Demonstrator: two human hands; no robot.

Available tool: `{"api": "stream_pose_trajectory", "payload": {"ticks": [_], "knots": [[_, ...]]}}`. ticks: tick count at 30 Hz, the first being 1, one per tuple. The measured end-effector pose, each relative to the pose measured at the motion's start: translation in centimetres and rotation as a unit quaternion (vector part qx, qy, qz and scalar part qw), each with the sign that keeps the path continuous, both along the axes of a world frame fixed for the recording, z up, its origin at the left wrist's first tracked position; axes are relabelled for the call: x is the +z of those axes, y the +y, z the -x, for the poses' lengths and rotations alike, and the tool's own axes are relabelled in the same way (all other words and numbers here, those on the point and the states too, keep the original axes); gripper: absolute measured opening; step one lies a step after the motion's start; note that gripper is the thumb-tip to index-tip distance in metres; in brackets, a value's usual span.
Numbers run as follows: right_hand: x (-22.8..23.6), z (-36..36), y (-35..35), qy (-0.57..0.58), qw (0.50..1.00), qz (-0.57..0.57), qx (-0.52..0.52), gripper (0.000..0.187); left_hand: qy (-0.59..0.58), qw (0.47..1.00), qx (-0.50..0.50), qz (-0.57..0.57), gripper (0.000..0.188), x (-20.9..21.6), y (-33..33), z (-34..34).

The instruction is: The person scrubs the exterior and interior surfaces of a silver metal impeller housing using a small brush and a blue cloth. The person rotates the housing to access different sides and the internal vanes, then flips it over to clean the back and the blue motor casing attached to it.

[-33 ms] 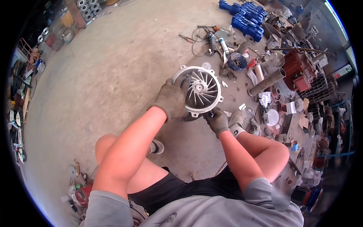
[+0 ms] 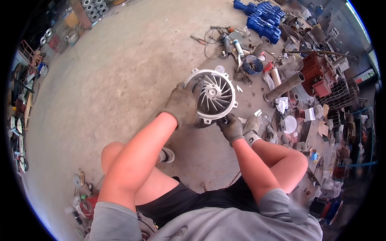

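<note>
Between my hands is a round silver metal housing, its open face turned up toward me. Bolt lugs stand out around its rim, and a wheel with slanted fins sits inside. My left hand, in a dirty grey-brown work glove, grips the rim on the left, with its fingers over the edge. At the lower right of the housing, my gloved right hand has its fingers curled against the underside. Below the rim, the rest of the housing is mostly hidden.
An angle grinder with its cord, a white tube and a dark blue bucket lie beyond the housing. Blue motors stand at the far right. A metal pipe, red castings and scrap crowd the right side.
</note>
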State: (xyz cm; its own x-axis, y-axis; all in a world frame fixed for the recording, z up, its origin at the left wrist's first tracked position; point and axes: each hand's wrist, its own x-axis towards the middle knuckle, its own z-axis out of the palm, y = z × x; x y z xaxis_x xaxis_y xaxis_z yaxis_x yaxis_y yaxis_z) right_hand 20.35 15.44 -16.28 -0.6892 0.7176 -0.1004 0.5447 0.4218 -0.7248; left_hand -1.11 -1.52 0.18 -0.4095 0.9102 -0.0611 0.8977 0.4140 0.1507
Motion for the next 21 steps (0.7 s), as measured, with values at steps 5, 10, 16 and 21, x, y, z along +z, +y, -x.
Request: {"api": "stream_pose_trajectory", "payload": {"ticks": [5,10,16,21], "knots": [[-1.5,0.5,-0.5,-0.01,0.998,0.036,-0.056,0.031,0.006,1.0,0.014,0.027,0.121,0.3,0.3,-0.2],[-0.8,0.2,-0.8,0.024,0.997,0.067,-0.039,0.033,0.008,0.999,0.019,0.044,0.129,0.3,0.6,-0.2],[1.5,-2.9,3.2,-0.036,0.995,0.076,0.052,0.037,0.02,0.999,0.013,0.035,0.134,-0.4,1.0,-0.2],[5.2,0.2,6.3,-0.178,0.956,0.009,0.233,0.038,-0.003,0.999,0.025,0.032,0.135,-0.4,0.5,0.1]]}}
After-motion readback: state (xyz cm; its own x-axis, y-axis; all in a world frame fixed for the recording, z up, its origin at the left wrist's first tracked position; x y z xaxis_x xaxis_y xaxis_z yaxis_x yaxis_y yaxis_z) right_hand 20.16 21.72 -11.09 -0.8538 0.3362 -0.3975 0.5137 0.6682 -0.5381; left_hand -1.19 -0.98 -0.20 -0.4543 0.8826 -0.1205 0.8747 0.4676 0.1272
